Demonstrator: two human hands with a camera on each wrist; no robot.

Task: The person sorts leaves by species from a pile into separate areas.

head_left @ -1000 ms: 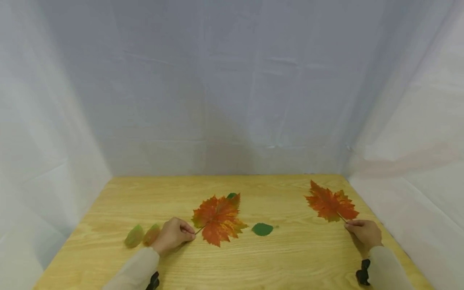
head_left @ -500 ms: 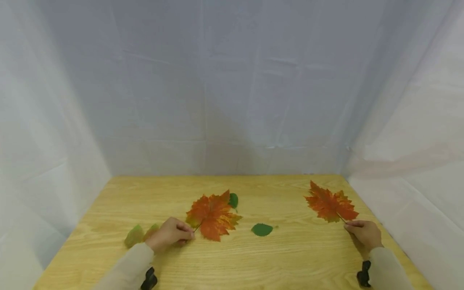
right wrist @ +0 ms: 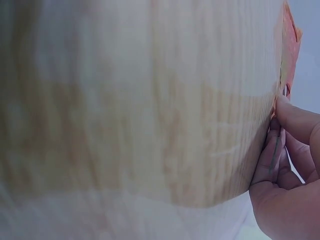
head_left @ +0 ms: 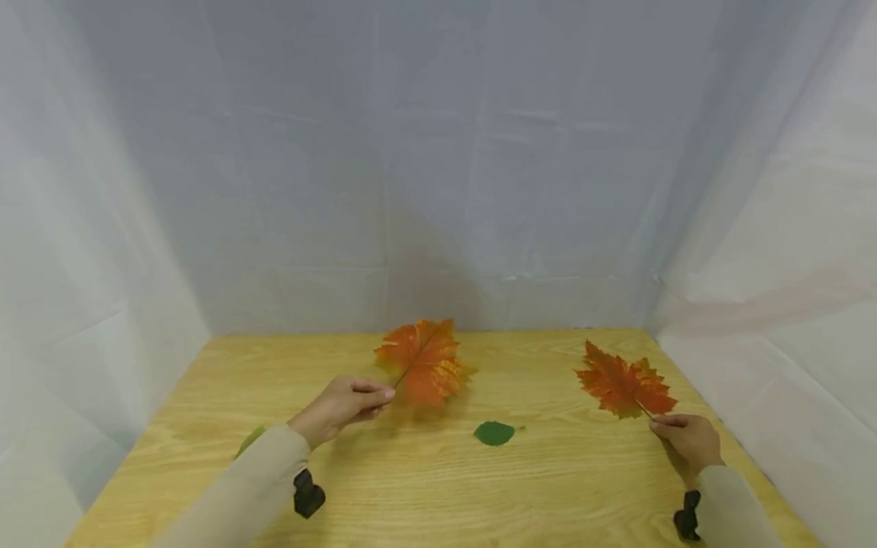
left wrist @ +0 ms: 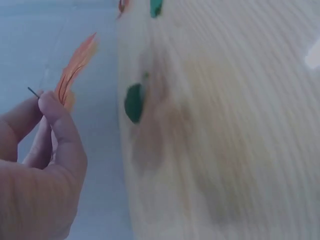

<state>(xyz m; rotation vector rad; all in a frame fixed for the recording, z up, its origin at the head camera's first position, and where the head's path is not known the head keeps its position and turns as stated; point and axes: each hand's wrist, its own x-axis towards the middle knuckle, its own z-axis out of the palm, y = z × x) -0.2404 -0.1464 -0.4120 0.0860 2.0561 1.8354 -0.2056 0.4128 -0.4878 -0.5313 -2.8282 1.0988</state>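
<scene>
My left hand (head_left: 342,409) pinches the thin stem of an orange-red maple leaf (head_left: 426,361), lifted above the table and slightly blurred. The left wrist view shows this maple leaf (left wrist: 75,67) nearly edge-on, its stem end poking out past the thumb and finger. At the table's right side, my right hand (head_left: 688,441) pinches the stem of a second orange-red maple leaf (head_left: 625,384), which lies low over the wood. In the right wrist view only a narrow strip of that second leaf (right wrist: 290,50) shows beyond the fingertips.
A small green leaf (head_left: 495,433) lies mid-table. Another green leaf (left wrist: 133,103) shows in the left wrist view. A yellow-green leaf (head_left: 250,440) peeks out behind the left sleeve. White sheeting (head_left: 438,190) encloses the wooden table (head_left: 534,495) at the back and sides.
My left hand first drew its maple leaf slightly left, uncovering a green leaf, then raised it up and away, covering that leaf again. The right hand stays put.
</scene>
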